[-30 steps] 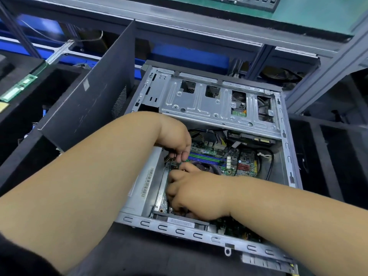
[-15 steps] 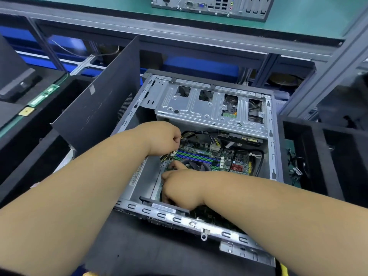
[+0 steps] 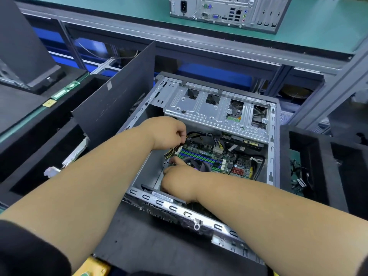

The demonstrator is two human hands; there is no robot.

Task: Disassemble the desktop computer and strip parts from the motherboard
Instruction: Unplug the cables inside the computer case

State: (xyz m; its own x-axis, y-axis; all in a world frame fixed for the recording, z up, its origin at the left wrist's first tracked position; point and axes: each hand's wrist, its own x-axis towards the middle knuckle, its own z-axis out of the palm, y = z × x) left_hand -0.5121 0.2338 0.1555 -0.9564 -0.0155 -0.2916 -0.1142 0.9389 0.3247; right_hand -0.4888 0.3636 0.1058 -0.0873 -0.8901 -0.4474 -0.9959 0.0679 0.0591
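Yellow and black wires run from the left hand down to the near-left corner of the green motherboard, and this line is what the next move depends on. The motherboard lies flat at the bottom of the open computer case, under the silver drive cage at the far side. The left hand is above the wires, with its fingers curled round what seems to be this bundle (the exact contact is hidden behind the knuckles). The right hand is lower and nearer to the board; its thumb and index finger point toward the place where the wires meet the board, just beside the round black fan. I cannot tell if these fingers pinch a plug or only press on it, because the hand covers the spot.

I judge that the plug must come upward, away from the board, along the direction of the wires. The right hand is the nearer one to the socket, so it should release the clip while the left hand pulls.
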